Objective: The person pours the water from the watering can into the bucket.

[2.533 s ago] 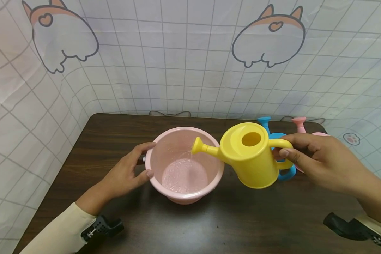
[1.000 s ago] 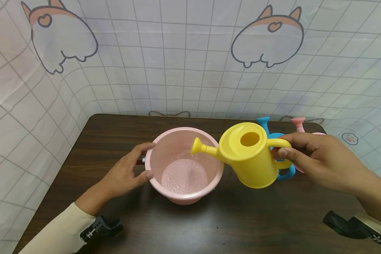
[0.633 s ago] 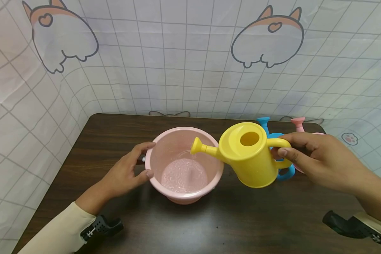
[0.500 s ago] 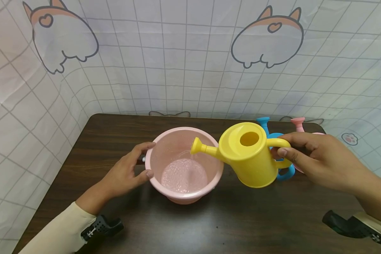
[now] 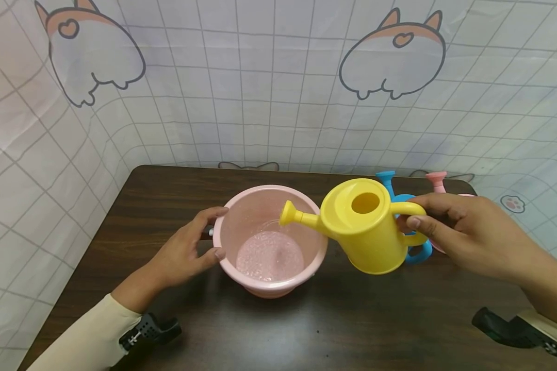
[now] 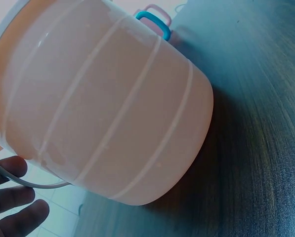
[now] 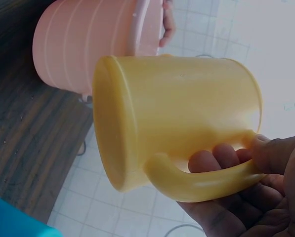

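Observation:
My right hand (image 5: 473, 237) grips the handle of a yellow watering can (image 5: 371, 232), its fingers curled through the loop. The can is held above the table, tilted left, and its spout (image 5: 290, 213) reaches over the pink bucket (image 5: 269, 288). Thin streams of water show faintly below the spout. Rippling shallow water (image 5: 270, 256) covers the bucket's bottom. On the bucket's left side, my left hand (image 5: 181, 252) holds the rim between thumb and forefinger. In the left wrist view, its other fingers (image 6: 19, 197) are by the thin bucket handle (image 6: 33, 184).
A blue watering can (image 5: 419, 252) and a pink watering can (image 5: 437, 181) stand behind the yellow one, partly hidden by it and my right hand. The dark wooden table (image 5: 167, 201) ends at a white gridded cloth backdrop (image 5: 260, 103).
Both hands, the yellow watering can and the bucket keep almost the same place. The ripples in the bucket shift, and the streams at the spout look fainter than 2.5 seconds ago.

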The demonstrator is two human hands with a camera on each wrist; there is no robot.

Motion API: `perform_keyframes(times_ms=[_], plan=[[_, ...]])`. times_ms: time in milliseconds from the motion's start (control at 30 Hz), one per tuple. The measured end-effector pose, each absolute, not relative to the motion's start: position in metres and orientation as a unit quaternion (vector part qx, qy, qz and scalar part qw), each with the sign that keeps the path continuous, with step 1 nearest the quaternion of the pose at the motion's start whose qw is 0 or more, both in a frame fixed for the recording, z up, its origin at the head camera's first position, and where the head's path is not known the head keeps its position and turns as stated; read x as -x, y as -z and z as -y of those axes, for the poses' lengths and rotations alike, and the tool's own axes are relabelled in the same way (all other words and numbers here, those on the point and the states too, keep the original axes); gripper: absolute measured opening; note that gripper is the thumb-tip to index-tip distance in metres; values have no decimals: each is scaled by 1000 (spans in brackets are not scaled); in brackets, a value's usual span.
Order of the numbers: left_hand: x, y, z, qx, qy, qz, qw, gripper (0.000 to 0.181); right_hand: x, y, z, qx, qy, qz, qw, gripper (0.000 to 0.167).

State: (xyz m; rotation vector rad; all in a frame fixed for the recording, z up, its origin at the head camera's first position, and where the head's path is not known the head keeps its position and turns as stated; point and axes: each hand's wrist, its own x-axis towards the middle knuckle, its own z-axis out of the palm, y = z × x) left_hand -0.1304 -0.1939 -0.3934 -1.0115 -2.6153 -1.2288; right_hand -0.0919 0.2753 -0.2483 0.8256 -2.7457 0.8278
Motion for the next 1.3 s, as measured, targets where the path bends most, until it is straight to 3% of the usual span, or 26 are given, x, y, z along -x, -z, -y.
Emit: perform_keyframes(times_ms=[1300], plan=[[131,397,194,331,410,849,41,70,91,247,-276,-277,-286,915,68,27]])
